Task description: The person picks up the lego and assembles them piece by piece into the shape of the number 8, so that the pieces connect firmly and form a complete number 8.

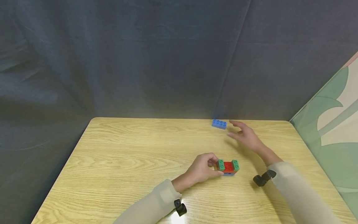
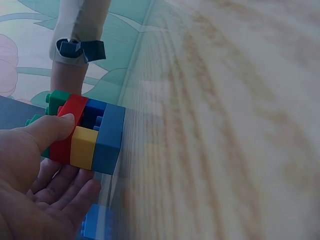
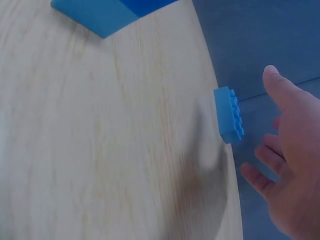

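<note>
My left hand (image 1: 202, 168) grips a stack of toy building bricks (image 1: 228, 167) by its left end, with the thumb on the near side. Two green bricks (image 1: 235, 165) sit apart on top of a red brick (image 2: 68, 125). Under the red, a yellow brick (image 2: 84, 147) and a darker blue one (image 2: 95, 108) stand on a blue base brick (image 2: 109, 140). My right hand (image 1: 247, 137) is held with fingers spread and thumb apart, just right of a loose blue brick (image 1: 219, 124). That brick lies studs up, and the hand holds nothing.
The wooden table (image 1: 134, 149) ends at a dark curtain (image 1: 167, 62) along the back, close behind the loose blue brick. A leaf-patterned panel (image 1: 330, 133) runs along the right side. Dark straps with small devices (image 1: 264, 178) are on both sleeves.
</note>
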Motion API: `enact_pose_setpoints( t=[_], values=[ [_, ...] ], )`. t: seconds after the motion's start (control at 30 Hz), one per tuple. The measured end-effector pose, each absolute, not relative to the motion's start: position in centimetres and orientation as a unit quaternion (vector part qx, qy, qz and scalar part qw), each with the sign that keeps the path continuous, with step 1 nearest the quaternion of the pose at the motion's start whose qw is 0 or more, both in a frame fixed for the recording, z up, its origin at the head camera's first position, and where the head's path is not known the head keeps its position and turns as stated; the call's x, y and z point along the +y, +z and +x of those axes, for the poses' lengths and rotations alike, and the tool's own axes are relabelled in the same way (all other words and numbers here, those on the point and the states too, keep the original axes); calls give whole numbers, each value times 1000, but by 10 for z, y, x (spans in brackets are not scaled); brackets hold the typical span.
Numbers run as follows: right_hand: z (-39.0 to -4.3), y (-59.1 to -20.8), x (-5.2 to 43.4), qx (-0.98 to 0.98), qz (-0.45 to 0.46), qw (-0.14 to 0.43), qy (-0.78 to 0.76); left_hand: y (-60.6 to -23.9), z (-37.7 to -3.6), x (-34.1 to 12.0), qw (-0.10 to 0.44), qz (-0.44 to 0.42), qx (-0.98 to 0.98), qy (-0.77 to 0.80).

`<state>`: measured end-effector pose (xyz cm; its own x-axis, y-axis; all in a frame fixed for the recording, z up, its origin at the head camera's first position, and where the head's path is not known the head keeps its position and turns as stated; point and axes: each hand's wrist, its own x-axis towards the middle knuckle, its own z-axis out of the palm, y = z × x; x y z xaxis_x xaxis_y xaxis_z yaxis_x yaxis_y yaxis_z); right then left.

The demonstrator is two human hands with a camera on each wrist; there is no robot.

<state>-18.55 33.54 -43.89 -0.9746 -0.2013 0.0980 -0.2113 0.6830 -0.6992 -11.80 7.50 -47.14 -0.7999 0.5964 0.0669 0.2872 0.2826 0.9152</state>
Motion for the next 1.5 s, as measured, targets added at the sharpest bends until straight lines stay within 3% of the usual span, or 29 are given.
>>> enact_pose_setpoints(
  t=[0.77,1.5],
  values=[
    [-231,-466,323,-941,92,19,324,-472,-117,74,143,276,786,534],
    [-238,-483,322,-947,83,58,304,-475,-117,77,138,283,784,535]
  ],
)
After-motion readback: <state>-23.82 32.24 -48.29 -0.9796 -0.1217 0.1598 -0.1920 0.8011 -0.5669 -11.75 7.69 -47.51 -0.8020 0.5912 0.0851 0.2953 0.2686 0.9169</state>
